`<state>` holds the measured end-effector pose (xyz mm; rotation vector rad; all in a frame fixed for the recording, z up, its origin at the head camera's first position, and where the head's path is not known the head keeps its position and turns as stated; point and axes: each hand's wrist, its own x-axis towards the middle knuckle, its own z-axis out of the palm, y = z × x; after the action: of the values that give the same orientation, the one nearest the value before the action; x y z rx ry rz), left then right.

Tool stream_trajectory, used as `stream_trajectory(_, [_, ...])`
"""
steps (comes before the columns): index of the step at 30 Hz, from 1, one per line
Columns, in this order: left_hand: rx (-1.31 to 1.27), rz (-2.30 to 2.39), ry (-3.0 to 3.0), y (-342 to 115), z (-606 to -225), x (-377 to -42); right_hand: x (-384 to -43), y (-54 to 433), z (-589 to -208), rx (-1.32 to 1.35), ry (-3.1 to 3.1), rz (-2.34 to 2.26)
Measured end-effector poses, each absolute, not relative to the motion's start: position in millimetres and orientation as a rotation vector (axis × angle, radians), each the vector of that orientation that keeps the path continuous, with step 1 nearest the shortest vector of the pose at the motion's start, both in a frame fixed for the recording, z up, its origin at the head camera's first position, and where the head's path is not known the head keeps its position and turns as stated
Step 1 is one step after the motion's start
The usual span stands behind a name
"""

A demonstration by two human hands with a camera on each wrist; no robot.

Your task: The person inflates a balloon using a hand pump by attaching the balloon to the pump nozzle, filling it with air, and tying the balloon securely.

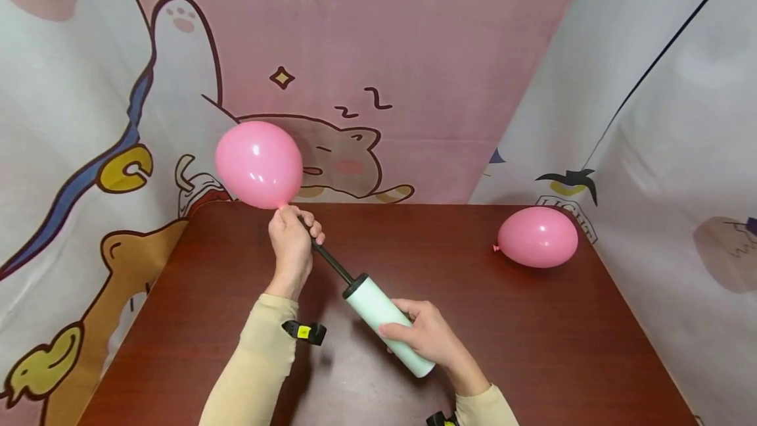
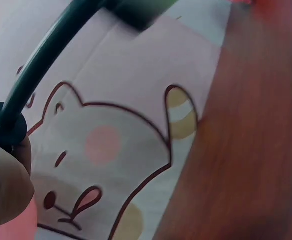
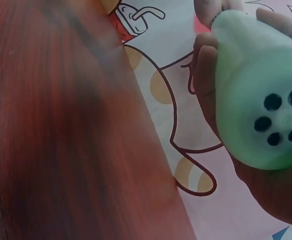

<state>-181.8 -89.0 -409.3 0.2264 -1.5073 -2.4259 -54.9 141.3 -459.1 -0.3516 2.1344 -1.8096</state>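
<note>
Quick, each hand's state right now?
Left hand: holding the raised pink balloon by its neck, plus the black pump rod.
Right hand: holding the mint-green pump barrel.

Left balloon (image 1: 259, 164) is showing smooth, glossy, stretched rubber, catching bright highlights. Right balloon (image 1: 537, 237) is gleaming likewise, glossy and smooth. Pump barrel (image 1: 387, 322) is looking like smooth plastic with soft satin sheen; its collar (image 1: 355, 286) and rod (image 1: 334, 263) are appearing as dark, smooth plastic, rod faintly shining. Table (image 1: 562, 334) is showing wood-like grain, polished enough that near middle is throwing back pale glare. Backdrop (image 1: 443, 51) is hanging as printed cloth, matt, lightly creasing at right. Sleeves (image 1: 254, 360) are looking like soft, matt cloth, wrinkling slightly.
</note>
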Motion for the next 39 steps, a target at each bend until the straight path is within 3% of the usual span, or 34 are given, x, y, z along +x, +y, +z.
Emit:
stream_trajectory(5, [0.239, -2.409, -1.499, -94, -405, -184, -55, 148, -461, -0.407, 2.178, -1.779])
stream_trajectory(16, [0.164, -2.499, -1.587, -55, -423, -158, -67, 128, -450, -0.293, 2.166, -1.835])
stream_trajectory(30, [0.289, -2.444, -1.454, -108, -411, -189, -52, 141, -461, -0.359, 2.113, -1.776])
stream_trajectory(39, [0.26, -2.489, -1.51, -83, -422, -174, -57, 136, -463, -0.331, 2.096, -1.812])
